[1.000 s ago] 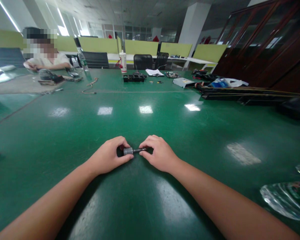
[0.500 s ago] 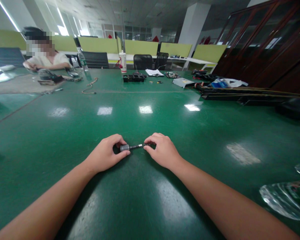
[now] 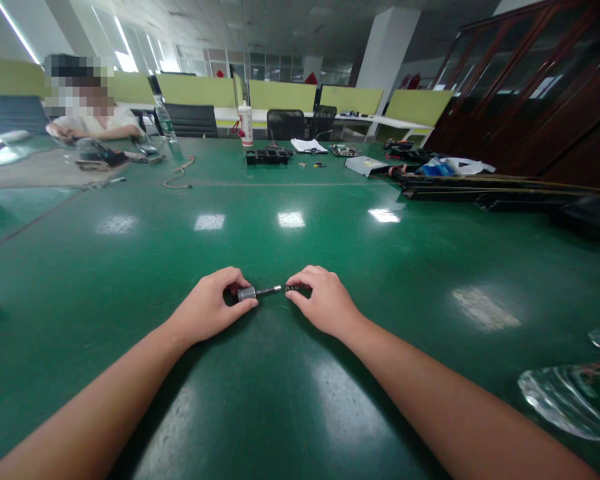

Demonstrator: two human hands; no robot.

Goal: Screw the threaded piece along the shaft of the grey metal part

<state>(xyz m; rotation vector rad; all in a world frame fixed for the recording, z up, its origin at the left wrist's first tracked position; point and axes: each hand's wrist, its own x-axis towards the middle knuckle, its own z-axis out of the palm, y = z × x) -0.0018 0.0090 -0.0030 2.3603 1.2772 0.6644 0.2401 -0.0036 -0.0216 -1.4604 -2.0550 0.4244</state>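
My left hand (image 3: 214, 303) pinches a grey cylinder with a thin dark shaft (image 3: 247, 293) between thumb and fingers. The shaft points right and ends in a bright silver tip (image 3: 277, 289). Opposite it, my right hand (image 3: 327, 301) is closed on a small dark spring-like piece (image 3: 293, 289), its ridged end showing at the fingertips. A narrow gap separates the silver tip from this piece. Both hands are low over the green table (image 3: 290, 373); the fingers hide part of each piece.
Clear plastic packaging (image 3: 565, 407) lies at the near right. Farther back are a black device (image 3: 269, 156), a white bottle (image 3: 247, 125), a cord (image 3: 180, 173), a grey box (image 3: 365, 165) and long dark parts (image 3: 445, 190). A person (image 3: 93, 123) sits at the far left.
My left hand has shifted slightly left with the grey cylinder, and the gap between the silver tip and the spring-like piece looks slightly wider. My right hand has hardly moved.
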